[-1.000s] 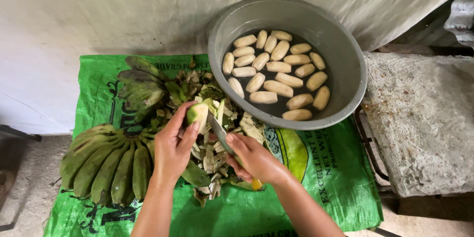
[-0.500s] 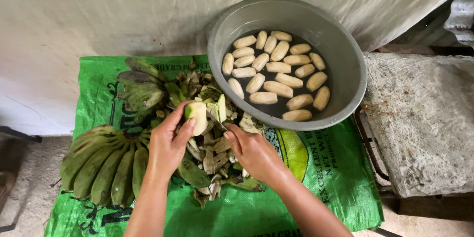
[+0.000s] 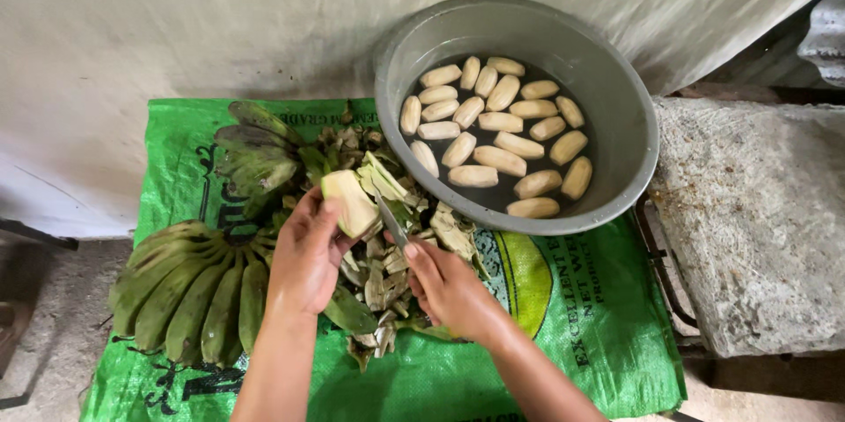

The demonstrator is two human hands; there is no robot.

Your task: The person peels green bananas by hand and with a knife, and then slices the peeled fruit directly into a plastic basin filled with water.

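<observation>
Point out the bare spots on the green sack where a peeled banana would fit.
Free patches on the green sack: the right part below the grey basin, and the near edge below the peel pile. Crowded: the middle, where the left hand and right hand work, and the left side under the green banana bunch.

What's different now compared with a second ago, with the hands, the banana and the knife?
The right hand has brought the knife back up against the half-peeled banana; half a second ago the blade was lowered out of sight. The left hand keeps its grip on the banana, shifted only slightly. The basin of peeled bananas, the green bunch and the peel pile stayed put.
</observation>
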